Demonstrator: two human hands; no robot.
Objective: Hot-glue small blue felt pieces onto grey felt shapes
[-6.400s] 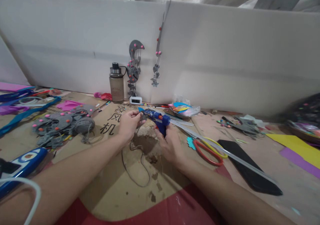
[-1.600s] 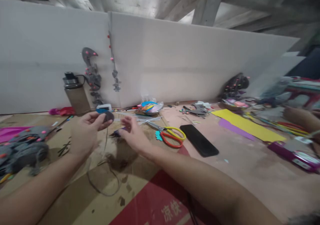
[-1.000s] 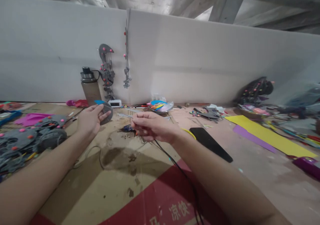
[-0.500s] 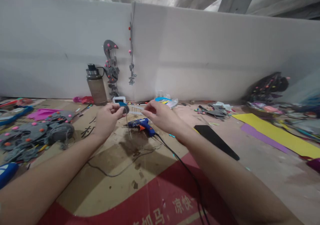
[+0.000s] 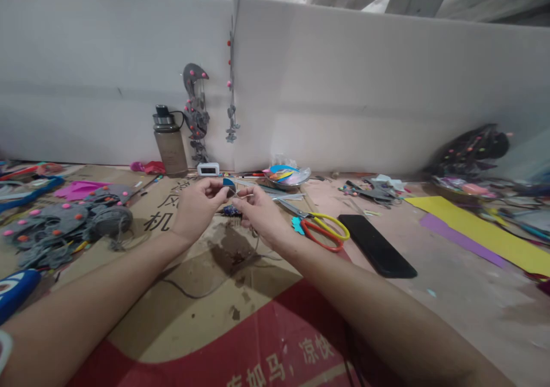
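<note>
My left hand (image 5: 198, 205) is closed in a pinch on a small grey and blue felt piece (image 5: 229, 186), held up above the cardboard. My right hand (image 5: 260, 214) is closed too, its fingertips touching the same piece from the right; a thin pale thread seems to run between the two hands. The blue glue gun (image 5: 232, 210) lies on the cardboard just behind my hands, mostly hidden by them. Its black cord (image 5: 195, 293) trails across the cardboard towards me.
Scissors with red and yellow handles (image 5: 323, 230) and a black phone (image 5: 376, 245) lie to the right. Grey felt shapes with pink dots (image 5: 55, 229) are piled at left. A bottle (image 5: 169, 143), a small clock (image 5: 208, 169) and a dish of scraps (image 5: 287, 176) stand by the white wall. Yellow and purple sheets (image 5: 476, 230) lie far right.
My right hand has come left and closed onto the felt piece that my left hand holds. The glue gun, in plain sight half a second ago, is now mostly behind my hands.
</note>
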